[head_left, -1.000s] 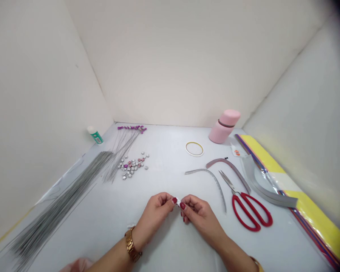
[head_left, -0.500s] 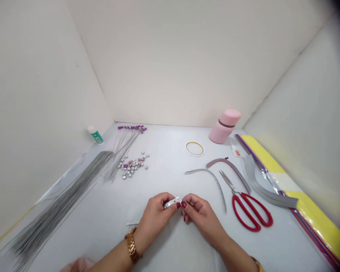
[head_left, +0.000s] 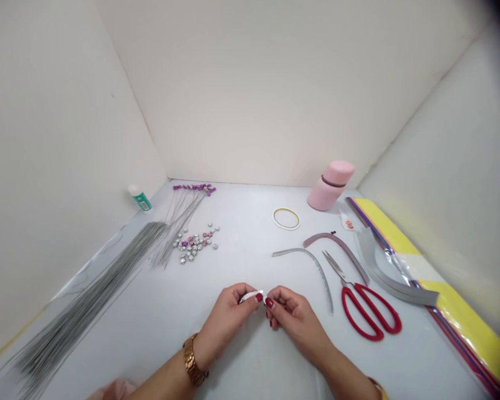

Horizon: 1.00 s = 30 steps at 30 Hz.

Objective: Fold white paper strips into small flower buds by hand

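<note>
Glossy dark red nails (head_left: 269, 303), chunky gold-link left wristband (head_left: 194, 361), gold right wristband (head_left: 379, 387), pale pink sleeve (head_left: 113, 390)

From here I see smooth held strip (head_left: 252, 295), plastic scissor handles (head_left: 374, 336), shiny metal blades (head_left: 339, 272), matt bottle (head_left: 325, 192), dull wires (head_left: 104, 280).

Bright, even white light fills the view, its source out of sight. The back wall (head_left: 241, 100) at 12 o'clock looks slightly warmer than the cool table (head_left: 241, 239). Faint, soft-edged shadow lies near the left hand (head_left: 231, 311) and right hand (head_left: 294, 316) at 6 o'clock. Glare whitens spots on the plastic packet (head_left: 425, 269) at 4 o'clock. A blurred dark patch covers the corner at 2 o'clock. The bottle (head_left: 328, 189) at 3 o'clock leans outward, wide-lens fashion. Detail on the pale strip (head_left: 251, 296) washes out; the wires (head_left: 91, 303) at 8 o'clock blend together.
</note>
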Available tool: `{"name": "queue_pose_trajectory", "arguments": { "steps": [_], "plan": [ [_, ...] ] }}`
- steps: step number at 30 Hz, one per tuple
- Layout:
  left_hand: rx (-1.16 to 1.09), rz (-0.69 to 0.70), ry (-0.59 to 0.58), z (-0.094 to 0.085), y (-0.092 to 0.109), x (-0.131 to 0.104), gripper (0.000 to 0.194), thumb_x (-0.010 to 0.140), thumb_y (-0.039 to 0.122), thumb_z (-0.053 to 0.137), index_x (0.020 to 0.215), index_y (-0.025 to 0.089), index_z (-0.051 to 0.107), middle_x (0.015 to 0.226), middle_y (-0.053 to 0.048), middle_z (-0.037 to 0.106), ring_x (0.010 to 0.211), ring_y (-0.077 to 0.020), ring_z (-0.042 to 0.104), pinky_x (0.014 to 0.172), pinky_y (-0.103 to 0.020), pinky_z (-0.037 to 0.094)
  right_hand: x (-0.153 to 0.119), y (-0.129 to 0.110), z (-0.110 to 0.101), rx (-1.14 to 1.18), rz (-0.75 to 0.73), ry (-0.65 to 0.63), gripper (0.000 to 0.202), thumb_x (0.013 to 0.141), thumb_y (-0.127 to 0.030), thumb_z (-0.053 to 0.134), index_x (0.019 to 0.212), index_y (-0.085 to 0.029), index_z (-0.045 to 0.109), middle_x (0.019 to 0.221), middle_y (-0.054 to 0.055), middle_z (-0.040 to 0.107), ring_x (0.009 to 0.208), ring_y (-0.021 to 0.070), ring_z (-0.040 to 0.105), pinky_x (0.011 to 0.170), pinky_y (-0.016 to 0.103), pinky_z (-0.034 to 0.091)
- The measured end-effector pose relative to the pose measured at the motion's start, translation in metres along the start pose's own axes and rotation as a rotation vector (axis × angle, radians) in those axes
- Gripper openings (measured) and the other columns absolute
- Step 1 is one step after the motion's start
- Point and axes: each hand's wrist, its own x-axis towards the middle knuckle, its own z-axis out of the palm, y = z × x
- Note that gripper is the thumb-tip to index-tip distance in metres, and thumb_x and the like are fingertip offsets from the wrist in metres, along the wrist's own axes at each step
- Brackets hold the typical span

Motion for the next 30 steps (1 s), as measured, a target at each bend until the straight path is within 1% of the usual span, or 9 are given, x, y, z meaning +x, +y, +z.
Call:
{"name": "queue_pose_trajectory", "arguments": {
  "steps": [4, 7, 8, 10, 14, 19, 24, 27, 30],
  "plan": [
    [-0.016, -0.025, 0.019, -0.0008, 0.0031, -0.0011, 0.023, 0.072, 0.036, 0.056, 0.065, 0.014, 0.056, 0.049, 0.007, 0.043, 0.041, -0.0057, 0.029, 0.046, -0.019, 0.027, -0.0004, 0.0008, 0.0002, 0.039, -0.004, -0.014, 0.021, 0.083, -0.033, 0.049, 0.072, -0.016, 0.054, 0.059, -0.001, 0.054, 0.05, 0.0088, 0.047, 0.05, 0.022, 0.038],
    [-0.075, -0.06, -0.003, -0.001, 0.0051, -0.0029, 0.022, 0.073, 0.035, 0.055, 0.064, 0.014, 0.054, 0.046, 0.008, 0.039, 0.041, -0.0059, 0.027, 0.043, -0.019, 0.024, -0.0001, 0.0027, 0.0006, 0.06, -0.018, -0.007, 0.015, 0.081, -0.031, 0.053, 0.086, -0.017, 0.055, 0.066, -0.001, 0.055, 0.051, 0.009, 0.049, 0.05, 0.022, 0.04],
    [-0.091, -0.067, -0.013, -0.0009, 0.0056, -0.0034, 0.022, 0.073, 0.034, 0.054, 0.064, 0.015, 0.054, 0.046, 0.008, 0.039, 0.041, -0.006, 0.027, 0.043, -0.018, 0.023, 0.0, 0.0034, 0.0007, 0.055, -0.028, -0.007, 0.016, 0.079, -0.03, 0.055, 0.091, -0.018, 0.055, 0.068, -0.001, 0.055, 0.052, 0.0091, 0.049, 0.051, 0.023, 0.041],
    [-0.098, -0.07, -0.029, -0.0007, 0.0063, -0.0037, 0.021, 0.073, 0.033, 0.054, 0.063, 0.014, 0.055, 0.047, 0.007, 0.041, 0.042, -0.0061, 0.029, 0.043, -0.018, 0.022, 0.0002, 0.0046, 0.0006, 0.036, -0.039, 0.0, 0.018, 0.078, -0.028, 0.057, 0.093, -0.018, 0.055, 0.07, 0.0, 0.056, 0.053, 0.0094, 0.05, 0.053, 0.023, 0.041],
    [-0.05, -0.041, -0.031, -0.0011, 0.0056, -0.002, 0.02, 0.073, 0.03, 0.052, 0.063, 0.013, 0.057, 0.053, 0.005, 0.048, 0.043, -0.0061, 0.032, 0.044, -0.019, 0.024, 0.0006, 0.0048, -0.0003, 0.006, -0.029, 0.02, 0.014, 0.078, -0.028, 0.056, 0.086, -0.016, 0.057, 0.07, 0.002, 0.06, 0.053, 0.01, 0.049, 0.052, 0.024, 0.041],
    [-0.007, -0.023, -0.018, -0.0023, 0.0034, -0.0016, 0.018, 0.074, 0.026, 0.05, 0.062, 0.014, 0.056, 0.051, 0.006, 0.045, 0.045, -0.0069, 0.034, 0.049, -0.019, 0.029, 0.0019, 0.0048, -0.0004, -0.008, -0.031, 0.02, 0.015, 0.078, -0.029, 0.057, 0.085, -0.016, 0.056, 0.067, 0.001, 0.059, 0.052, 0.0099, 0.049, 0.051, 0.023, 0.04],
    [0.084, 0.041, -0.035, -0.0011, 0.0051, -0.0043, 0.013, 0.072, 0.021, 0.05, 0.063, 0.014, 0.057, 0.06, 0.002, 0.055, 0.062, -0.0126, 0.047, 0.062, -0.021, 0.036, 0.0005, 0.0032, 0.0001, -0.002, -0.016, 0.04, 0.018, 0.078, -0.033, 0.057, 0.081, -0.016, 0.057, 0.063, 0.0, 0.057, 0.051, 0.0097, 0.047, 0.05, 0.023, 0.039],
    [0.106, 0.055, -0.029, -0.0001, 0.0066, -0.0053, 0.013, 0.071, 0.02, 0.049, 0.063, 0.014, 0.057, 0.062, 0.0, 0.057, 0.066, -0.0142, 0.049, 0.063, -0.022, 0.037, -0.0009, 0.0008, 0.0006, 0.012, -0.005, 0.047, 0.02, 0.077, -0.035, 0.057, 0.079, -0.016, 0.058, 0.062, -0.001, 0.057, 0.05, 0.0097, 0.047, 0.049, 0.023, 0.038],
    [0.106, 0.068, -0.038, 0.0003, 0.0071, -0.0056, 0.015, 0.073, 0.022, 0.049, 0.064, 0.013, 0.059, 0.062, 0.0, 0.058, 0.066, -0.0145, 0.05, 0.064, -0.022, 0.038, -0.0008, -0.0007, 0.0008, 0.049, 0.029, 0.046, 0.022, 0.075, -0.037, 0.059, 0.076, -0.016, 0.058, 0.059, -0.001, 0.056, 0.049, 0.01, 0.047, 0.049, 0.023, 0.037]
  ]
}}
